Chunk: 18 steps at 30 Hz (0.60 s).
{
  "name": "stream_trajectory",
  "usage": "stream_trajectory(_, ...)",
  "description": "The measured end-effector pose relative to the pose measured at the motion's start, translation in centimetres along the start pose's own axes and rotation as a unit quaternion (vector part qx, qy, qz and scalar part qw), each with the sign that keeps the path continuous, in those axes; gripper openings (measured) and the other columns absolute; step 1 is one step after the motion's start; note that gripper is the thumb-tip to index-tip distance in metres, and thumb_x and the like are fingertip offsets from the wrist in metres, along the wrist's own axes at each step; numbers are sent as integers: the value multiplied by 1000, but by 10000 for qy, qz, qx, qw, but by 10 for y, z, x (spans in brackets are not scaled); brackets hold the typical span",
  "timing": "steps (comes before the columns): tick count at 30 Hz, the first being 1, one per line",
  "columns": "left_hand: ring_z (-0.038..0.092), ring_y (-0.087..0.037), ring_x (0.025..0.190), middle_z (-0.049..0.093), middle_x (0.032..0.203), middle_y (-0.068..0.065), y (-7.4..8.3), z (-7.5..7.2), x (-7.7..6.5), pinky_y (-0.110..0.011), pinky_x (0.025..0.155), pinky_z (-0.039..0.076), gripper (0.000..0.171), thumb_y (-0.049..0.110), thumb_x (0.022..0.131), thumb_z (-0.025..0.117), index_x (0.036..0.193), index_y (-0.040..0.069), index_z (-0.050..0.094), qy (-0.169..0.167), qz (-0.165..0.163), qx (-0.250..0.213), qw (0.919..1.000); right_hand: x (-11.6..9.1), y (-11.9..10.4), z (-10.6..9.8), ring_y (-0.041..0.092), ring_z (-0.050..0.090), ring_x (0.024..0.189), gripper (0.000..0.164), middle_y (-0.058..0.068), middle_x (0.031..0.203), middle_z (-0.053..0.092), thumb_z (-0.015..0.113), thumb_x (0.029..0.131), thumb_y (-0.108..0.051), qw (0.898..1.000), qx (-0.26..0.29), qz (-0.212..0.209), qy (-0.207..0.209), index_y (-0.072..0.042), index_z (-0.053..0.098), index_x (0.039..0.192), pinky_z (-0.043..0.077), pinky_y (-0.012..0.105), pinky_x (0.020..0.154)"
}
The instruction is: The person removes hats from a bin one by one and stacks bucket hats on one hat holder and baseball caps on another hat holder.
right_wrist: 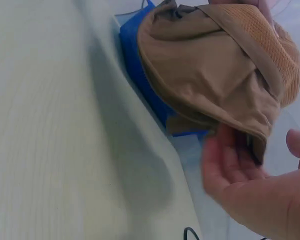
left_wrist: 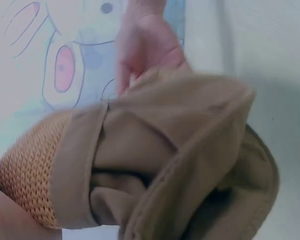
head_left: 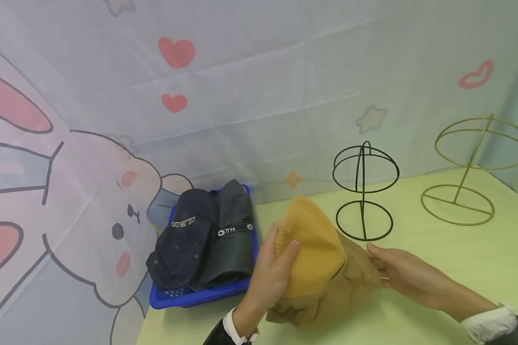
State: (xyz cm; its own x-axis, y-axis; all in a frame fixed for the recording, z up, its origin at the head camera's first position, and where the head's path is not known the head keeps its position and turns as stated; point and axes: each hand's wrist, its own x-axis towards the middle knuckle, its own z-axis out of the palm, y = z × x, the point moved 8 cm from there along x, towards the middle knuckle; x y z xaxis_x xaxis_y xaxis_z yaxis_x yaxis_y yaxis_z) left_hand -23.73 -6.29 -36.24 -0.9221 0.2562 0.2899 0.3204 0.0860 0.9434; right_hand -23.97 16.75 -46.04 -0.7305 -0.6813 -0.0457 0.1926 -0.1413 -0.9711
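Observation:
A sun hat with a yellow mesh crown (head_left: 312, 244) and a soft tan brim (head_left: 328, 304) is held up above the table. My left hand (head_left: 272, 270) grips the crown, its thumb lying across the mesh. In the left wrist view the brim (left_wrist: 190, 140) hangs in loose folds. At the brim's right side, my right hand (head_left: 407, 275) touches the edge with its fingertips. The right wrist view shows the fingers (right_wrist: 230, 160) tucked under the brim edge, while the thumb (right_wrist: 297, 145) stands apart from the cloth.
A blue basket (head_left: 198, 301) at the left holds a dark Colorado cap (head_left: 181, 244) and a dark grey hat (head_left: 230, 235). Behind the hat stand a black wire hat stand (head_left: 364, 194) and, further right, a gold one (head_left: 468, 165). A printed curtain (head_left: 263, 96) hangs behind the table (head_left: 449, 249).

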Motion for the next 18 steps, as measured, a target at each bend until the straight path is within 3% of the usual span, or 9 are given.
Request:
stream_trajectory(4, 58, -20, 118, 59, 131, -2, 0, 4, -1, -41, 103, 47, 48, 5, 103, 55, 148, 21, 49, 281, 207, 87, 9994, 3, -4, -6, 15, 61, 115, 34, 1, 117, 68, 38, 115, -25, 9948, -441, -214, 893, -7, 65, 122, 49, 29, 97)
stream_trajectory(7, 57, -20, 121, 57, 134, -2, 1, 9, -3, -40, 104, 47, 52, 3, 103, 53, 151, 22, 44, 256, 358, 63, 9990, 0, -5, -14, 13, 60, 103, 24, -3, 108, 64, 47, 112, -25, 9799, -762, -286, 1824, -9, 63, 119, 51, 27, 89)
stream_trajectory(10, 58, -21, 122, 58, 136, -3, 2, 13, -5, -41, 104, 47, 55, 7, 103, 55, 154, 25, 42, 187, 361, 45, 9992, 0, -9, -15, 11, 62, 88, 22, -3, 99, 64, 50, 111, -24, 9676, -844, -485, 2330, -7, 63, 118, 56, 30, 81)
stream_trajectory(12, 55, -21, 129, 55, 143, -3, 3, 16, -7, -41, 108, 44, 52, 15, 107, 53, 157, 24, 40, 74, 208, -155, 9996, 2, -11, -15, 11, 65, 84, 23, -2, 96, 65, 50, 111, -25, 9655, -859, -545, 2396, -5, 61, 115, 57, 31, 79)
stream_trajectory(14, 52, -20, 132, 53, 149, -3, 2, 19, -11, -40, 111, 41, 48, 31, 112, 44, 159, 23, 39, -135, -102, -683, 9975, 5, -11, -13, 12, 66, 83, 23, -2, 97, 65, 47, 112, -26, 9701, -724, -602, 2238, -6, 59, 113, 57, 32, 79)
stream_trajectory(16, 55, -19, 129, 55, 146, -3, -3, 21, -13, -37, 107, 44, 52, 47, 113, 33, 156, 19, 45, -327, -574, -1496, 9865, 8, -12, -12, 12, 66, 84, 23, -1, 100, 64, 45, 113, -27, 9772, -409, -679, 1971, -8, 57, 113, 57, 32, 78)
stream_trajectory(18, 57, -17, 120, 61, 134, -2, -11, 20, -13, -34, 101, 46, 57, 51, 112, 26, 142, 14, 57, -305, -1081, -2219, 9686, 10, -13, -12, 12, 65, 86, 21, 0, 103, 63, 43, 113, -27, 9828, -66, -786, 1669, -10, 56, 113, 56, 30, 77)
